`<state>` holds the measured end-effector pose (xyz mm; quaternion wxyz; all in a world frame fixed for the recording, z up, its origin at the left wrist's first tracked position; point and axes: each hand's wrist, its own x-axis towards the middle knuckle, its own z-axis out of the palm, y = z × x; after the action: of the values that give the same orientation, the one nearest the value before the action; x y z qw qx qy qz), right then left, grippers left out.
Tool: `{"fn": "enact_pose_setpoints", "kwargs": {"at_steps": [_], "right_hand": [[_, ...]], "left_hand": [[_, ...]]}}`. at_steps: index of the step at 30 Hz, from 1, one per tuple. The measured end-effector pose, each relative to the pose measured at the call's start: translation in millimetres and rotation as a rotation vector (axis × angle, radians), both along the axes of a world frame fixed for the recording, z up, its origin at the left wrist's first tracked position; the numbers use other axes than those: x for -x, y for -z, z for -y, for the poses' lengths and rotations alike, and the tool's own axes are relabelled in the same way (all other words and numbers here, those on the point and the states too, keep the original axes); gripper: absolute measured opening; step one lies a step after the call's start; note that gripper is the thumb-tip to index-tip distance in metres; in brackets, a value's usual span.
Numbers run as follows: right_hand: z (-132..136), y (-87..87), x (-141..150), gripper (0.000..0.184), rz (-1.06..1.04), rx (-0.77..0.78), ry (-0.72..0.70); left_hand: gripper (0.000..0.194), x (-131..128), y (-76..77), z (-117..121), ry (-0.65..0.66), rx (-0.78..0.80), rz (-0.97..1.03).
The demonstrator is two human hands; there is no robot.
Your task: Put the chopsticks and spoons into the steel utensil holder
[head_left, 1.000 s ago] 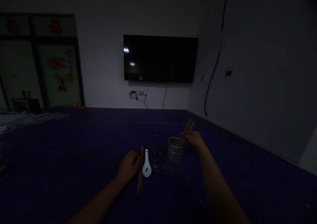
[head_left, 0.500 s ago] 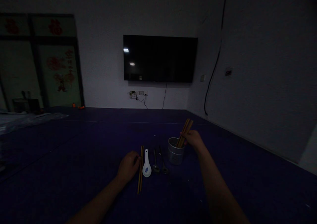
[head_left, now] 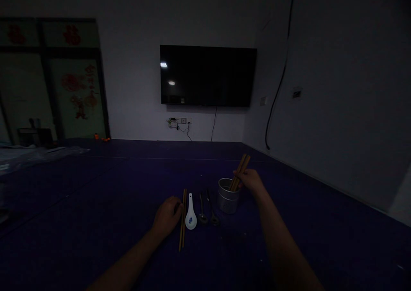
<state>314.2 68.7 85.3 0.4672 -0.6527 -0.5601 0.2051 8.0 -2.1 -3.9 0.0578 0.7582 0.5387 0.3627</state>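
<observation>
My right hand (head_left: 249, 181) is closed round a bundle of chopsticks (head_left: 242, 167). They slant, with their lower ends inside the mouth of a grey metal cup (head_left: 227, 202). My left hand (head_left: 168, 214) lies on the purple surface, its curled fingers and thumb closed at the side of a pair of chopsticks (head_left: 183, 226). To the right of that pair lie a white soup spoon (head_left: 191, 219) with a blue motif, a metal spoon (head_left: 202, 217) and another dark metal utensil (head_left: 213, 219), perhaps a spoon. Their handles point away from me. The cup's inside is mostly hidden.
The purple surface (head_left: 122, 196) runs back to the wall under a dark television (head_left: 208, 76). Cables and sockets (head_left: 180, 121) are below it. A black cable (head_left: 276, 98) hangs down the right wall. Clear plastic sheeting (head_left: 41, 156) lies at the left, near glass doors (head_left: 77, 94).
Very little differs. My right hand keeps the chopsticks at the cup's mouth, and the lower ends of the pair by my left hand look slightly shifted.
</observation>
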Motion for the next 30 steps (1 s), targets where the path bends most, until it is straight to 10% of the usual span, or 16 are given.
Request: {"fn": "enact_pose_setpoints", "kwargs": {"at_steps": [30], "right_hand": [[3.6,0.3,5.3,0.037,0.006,0.020,0.002]], "left_hand": [[0.021,-0.6,0.9,-0.7,0.013,0.029,-0.001]]}}
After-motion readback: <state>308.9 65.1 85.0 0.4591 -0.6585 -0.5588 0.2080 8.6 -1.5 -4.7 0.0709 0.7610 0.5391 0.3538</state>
